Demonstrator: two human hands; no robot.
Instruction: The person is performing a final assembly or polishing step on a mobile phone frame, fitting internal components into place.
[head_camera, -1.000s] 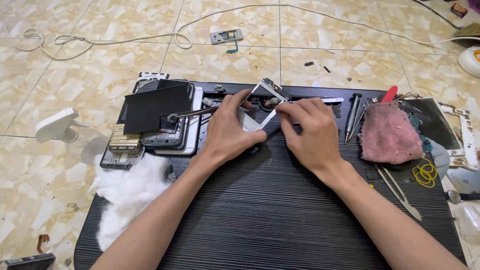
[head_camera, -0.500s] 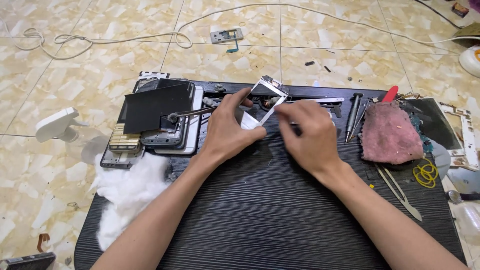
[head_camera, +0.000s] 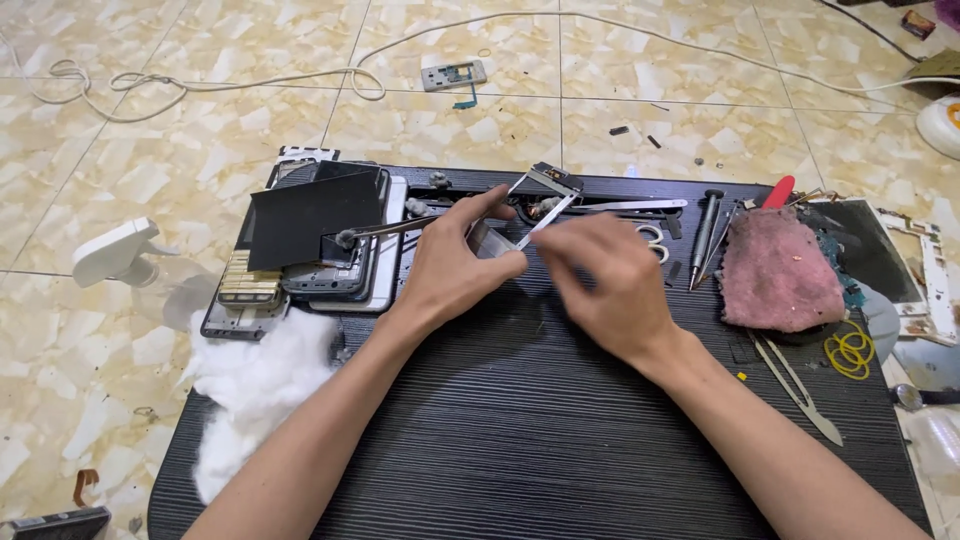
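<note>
Both hands meet over the far middle of a black ribbed tabletop (head_camera: 520, 420) set on a tiled floor (head_camera: 150, 150). The left hand (head_camera: 455, 270) holds a small phone frame (head_camera: 540, 195), tilted up on edge just above the tabletop; its thumb and fingers (head_camera: 490, 205) pinch the frame's near end, with a pale flat part (head_camera: 490, 240) under the thumb. The frame's far end juts up past the fingertips, toward the tabletop's back edge. The right hand (head_camera: 605, 285) lies just beside it on the right, blurred, fingers bent and drawn together toward the frame's lower side; whether they pinch anything cannot be told.

Left of the left hand, a stack of phone bodies (head_camera: 330, 270) sits under a dark sheet (head_camera: 310, 215), with a keypad phone (head_camera: 245, 290) at its near corner and white cotton wool (head_camera: 255, 385) spilling off the tabletop's left edge. Right of the hands lie screwdrivers (head_camera: 706, 230), a pink rag (head_camera: 775, 275), yellow rubber bands (head_camera: 850, 352) and tweezers (head_camera: 795, 385). A white cable (head_camera: 300, 75) runs across the floor, near a loose circuit board (head_camera: 453, 74).
</note>
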